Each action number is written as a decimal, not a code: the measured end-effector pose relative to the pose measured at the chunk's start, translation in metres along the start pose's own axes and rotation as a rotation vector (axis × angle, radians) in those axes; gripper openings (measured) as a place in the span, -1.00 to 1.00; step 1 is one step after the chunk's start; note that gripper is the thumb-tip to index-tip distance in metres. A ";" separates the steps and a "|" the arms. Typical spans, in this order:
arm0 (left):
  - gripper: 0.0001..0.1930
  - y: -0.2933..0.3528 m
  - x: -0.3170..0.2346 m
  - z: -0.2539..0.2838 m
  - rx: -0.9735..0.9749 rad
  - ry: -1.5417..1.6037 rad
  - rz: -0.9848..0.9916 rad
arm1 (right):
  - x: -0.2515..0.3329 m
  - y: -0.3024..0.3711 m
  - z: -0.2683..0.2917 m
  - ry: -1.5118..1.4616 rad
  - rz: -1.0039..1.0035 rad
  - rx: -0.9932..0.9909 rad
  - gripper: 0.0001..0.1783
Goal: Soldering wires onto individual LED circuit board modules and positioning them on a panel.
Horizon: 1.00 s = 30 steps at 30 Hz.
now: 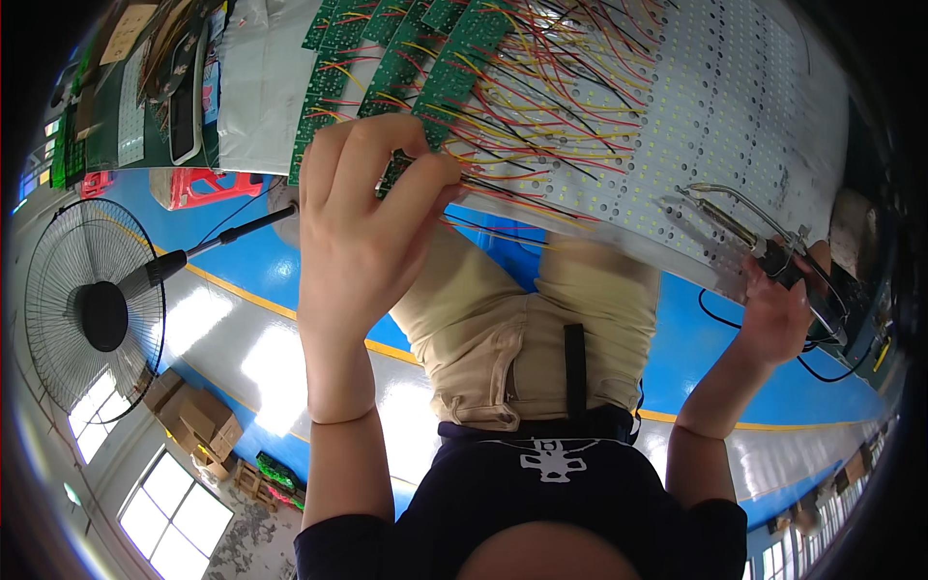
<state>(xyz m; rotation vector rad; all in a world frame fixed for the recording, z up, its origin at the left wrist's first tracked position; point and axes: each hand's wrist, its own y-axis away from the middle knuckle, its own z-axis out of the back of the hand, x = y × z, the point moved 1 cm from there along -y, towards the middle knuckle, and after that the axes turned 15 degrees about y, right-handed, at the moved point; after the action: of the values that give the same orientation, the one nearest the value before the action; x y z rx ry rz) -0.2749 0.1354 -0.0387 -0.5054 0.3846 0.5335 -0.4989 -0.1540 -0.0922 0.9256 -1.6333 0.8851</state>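
My left hand [372,208] is closed at the near edge of the table, its thumb and fingers pinching a small green circuit board [393,174], mostly hidden by the fingers. Beside it, more green circuit boards [462,66] lie in overlapping strips, with red, yellow and black wires [551,106] fanning out to the right. Off to the right, my right hand [781,304] grips a soldering iron [727,222] by its dark handle. A curved metal tube [749,201] runs alongside the iron. Its tip points left, over a white dotted sheet [744,106] and apart from the boards.
A phone-like device [184,121] and bundled dark cables [169,58] lie at the table's left end. Below stand a black fan [101,314], a red stool [208,187] and cardboard boxes [208,425]. A black cord [720,314] loops under the right hand.
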 end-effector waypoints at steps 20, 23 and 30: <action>-0.74 -0.003 -0.011 -0.028 0.056 0.251 -0.075 | 0.021 -0.025 -0.051 -0.249 -0.032 -0.352 -0.73; -0.73 -0.002 -0.012 -0.029 0.030 0.204 -0.079 | 0.018 -0.027 -0.061 -0.330 -0.057 -0.378 -0.75; -0.68 -0.002 -0.008 -0.024 0.062 0.285 -0.081 | 0.004 -0.034 -0.060 -0.122 -0.069 -0.278 -0.73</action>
<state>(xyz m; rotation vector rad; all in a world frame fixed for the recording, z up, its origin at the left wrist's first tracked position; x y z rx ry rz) -0.2857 0.1175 -0.0536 -0.5360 0.6479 0.3704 -0.4444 -0.1159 -0.0722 0.8480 -1.7645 0.5449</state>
